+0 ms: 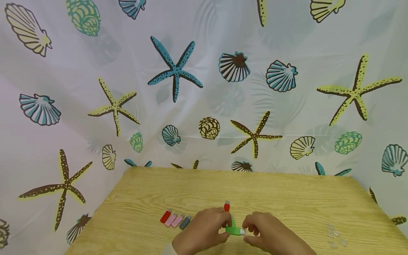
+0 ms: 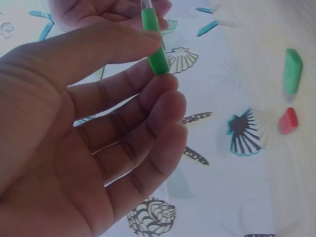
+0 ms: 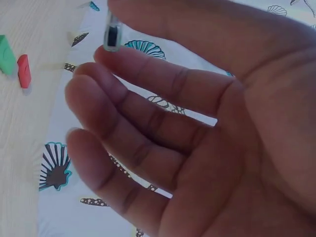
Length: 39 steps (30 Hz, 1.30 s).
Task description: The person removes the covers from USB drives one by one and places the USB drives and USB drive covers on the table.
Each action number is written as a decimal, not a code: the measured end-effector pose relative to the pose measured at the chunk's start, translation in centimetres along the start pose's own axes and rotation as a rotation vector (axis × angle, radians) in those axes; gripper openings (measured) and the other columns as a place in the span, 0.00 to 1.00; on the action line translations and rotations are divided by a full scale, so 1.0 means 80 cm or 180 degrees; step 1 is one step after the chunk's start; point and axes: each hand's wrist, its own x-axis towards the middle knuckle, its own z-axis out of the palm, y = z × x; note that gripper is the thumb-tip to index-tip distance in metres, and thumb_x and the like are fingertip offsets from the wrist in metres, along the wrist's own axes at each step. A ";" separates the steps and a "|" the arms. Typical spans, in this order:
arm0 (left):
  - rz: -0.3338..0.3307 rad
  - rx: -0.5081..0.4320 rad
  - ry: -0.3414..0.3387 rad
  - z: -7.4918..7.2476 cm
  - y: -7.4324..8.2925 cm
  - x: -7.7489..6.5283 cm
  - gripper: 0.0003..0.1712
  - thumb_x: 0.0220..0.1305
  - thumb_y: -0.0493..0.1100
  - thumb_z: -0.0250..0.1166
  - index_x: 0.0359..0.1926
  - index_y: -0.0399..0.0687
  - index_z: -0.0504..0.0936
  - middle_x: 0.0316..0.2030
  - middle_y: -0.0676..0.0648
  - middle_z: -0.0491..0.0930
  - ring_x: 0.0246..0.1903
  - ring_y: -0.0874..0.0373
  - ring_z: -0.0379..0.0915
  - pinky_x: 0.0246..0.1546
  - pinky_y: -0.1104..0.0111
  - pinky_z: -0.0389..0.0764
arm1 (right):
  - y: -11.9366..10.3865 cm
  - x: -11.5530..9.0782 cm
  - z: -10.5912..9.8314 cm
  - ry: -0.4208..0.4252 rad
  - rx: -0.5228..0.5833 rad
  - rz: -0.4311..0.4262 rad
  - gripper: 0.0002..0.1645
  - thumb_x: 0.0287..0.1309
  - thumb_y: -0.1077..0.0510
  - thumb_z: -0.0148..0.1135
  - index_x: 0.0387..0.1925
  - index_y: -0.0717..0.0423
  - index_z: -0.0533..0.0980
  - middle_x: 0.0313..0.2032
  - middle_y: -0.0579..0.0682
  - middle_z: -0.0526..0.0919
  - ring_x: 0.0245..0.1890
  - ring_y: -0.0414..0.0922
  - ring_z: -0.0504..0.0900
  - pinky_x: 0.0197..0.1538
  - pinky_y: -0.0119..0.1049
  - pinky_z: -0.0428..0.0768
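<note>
In the head view my left hand (image 1: 205, 228) pinches a green USB stick (image 1: 234, 231) between thumb and fingers, its metal plug pointing right. The left wrist view shows the thumb pressed on the green body (image 2: 155, 49). My right hand (image 1: 267, 232) is at the plug end, thumb and index finger on either side of it. In the right wrist view a small clear cap (image 3: 113, 35) with a dark middle sits between that thumb and index fingertip. The other right fingers curl loosely. Behind the left fingers, a second green USB stick (image 1: 233, 221) lies partly hidden on the table.
Beyond the hands lies a red USB stick (image 1: 227, 206). To the left, another red stick (image 1: 165, 216), two pink ones (image 1: 171, 220) and a dark grey one (image 1: 185, 222) form a row. Several clear caps (image 1: 333, 233) lie at the right of the wooden table (image 1: 287, 191). A patterned curtain (image 1: 204, 102) stands behind.
</note>
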 end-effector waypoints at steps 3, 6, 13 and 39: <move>0.0039 0.0022 0.0058 -0.007 0.005 -0.003 0.08 0.53 0.45 0.72 0.34 0.55 0.82 0.31 0.61 0.78 0.26 0.74 0.68 0.25 0.82 0.71 | -0.006 0.001 -0.002 0.0023 0.0040 -0.0081 0.09 0.56 0.53 0.67 0.36 0.52 0.80 0.29 0.37 0.78 0.28 0.32 0.74 0.32 0.33 0.78; 0.0057 0.0025 0.0072 -0.012 0.007 -0.005 0.08 0.53 0.45 0.72 0.34 0.56 0.82 0.31 0.61 0.77 0.26 0.73 0.67 0.25 0.81 0.71 | -0.012 0.002 -0.003 0.0065 0.0074 -0.0151 0.05 0.57 0.55 0.66 0.34 0.51 0.81 0.29 0.35 0.79 0.28 0.30 0.75 0.32 0.33 0.79; 0.0221 -0.0057 0.0363 -0.013 0.009 -0.009 0.09 0.53 0.48 0.72 0.35 0.54 0.82 0.29 0.60 0.75 0.25 0.73 0.64 0.24 0.83 0.67 | -0.020 -0.001 -0.004 0.0166 0.0009 -0.0224 0.05 0.59 0.54 0.64 0.35 0.50 0.80 0.30 0.34 0.79 0.28 0.30 0.75 0.33 0.32 0.80; 0.0611 -0.0588 0.0079 -0.021 0.013 -0.006 0.07 0.59 0.47 0.68 0.39 0.56 0.83 0.32 0.63 0.78 0.31 0.79 0.69 0.34 0.87 0.70 | -0.029 -0.008 -0.005 0.0285 0.0049 -0.0692 0.10 0.54 0.60 0.67 0.25 0.44 0.74 0.23 0.36 0.74 0.25 0.29 0.70 0.29 0.27 0.75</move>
